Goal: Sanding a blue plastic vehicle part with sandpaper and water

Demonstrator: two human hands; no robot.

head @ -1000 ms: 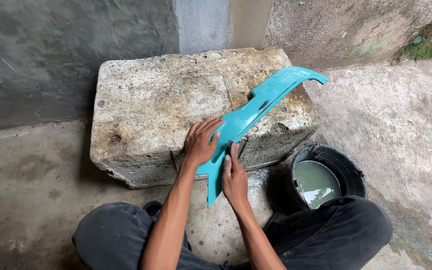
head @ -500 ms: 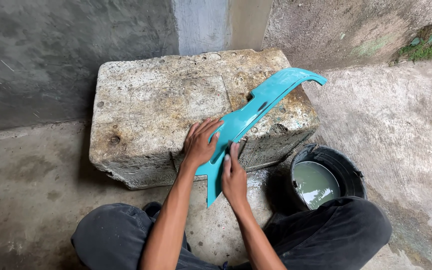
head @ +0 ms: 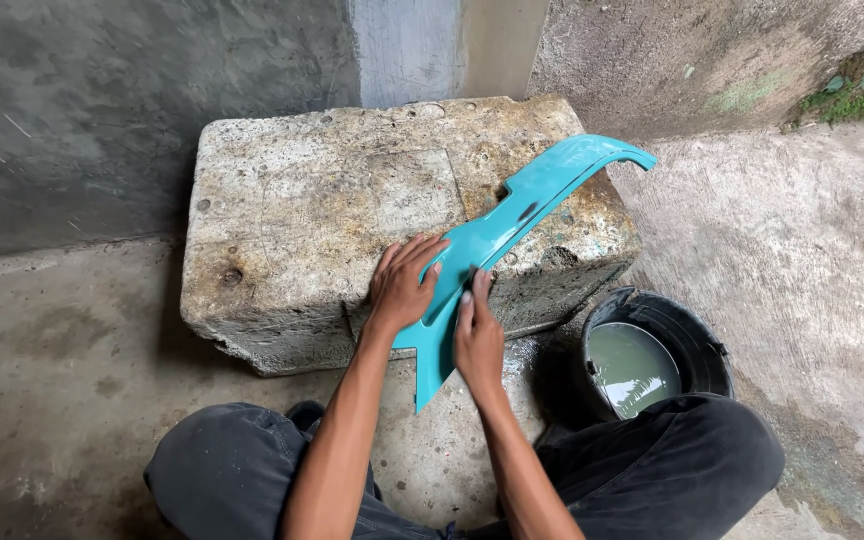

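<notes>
A long teal plastic panel (head: 512, 225) lay slanted across the concrete block's (head: 322, 210) front right edge, its pointed tail overhanging. The left hand (head: 402, 285) pressed flat, fingers spread, on its lower part; the right hand (head: 477, 335) lay flat beside it. A black bucket (head: 697, 335) of cloudy water stood near the block's right corner.

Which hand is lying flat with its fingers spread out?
The left hand. Its fingers fan out across the teal plastic panel and the concrete block, while the right hand keeps its fingers together along the panel's lower edge.
</notes>
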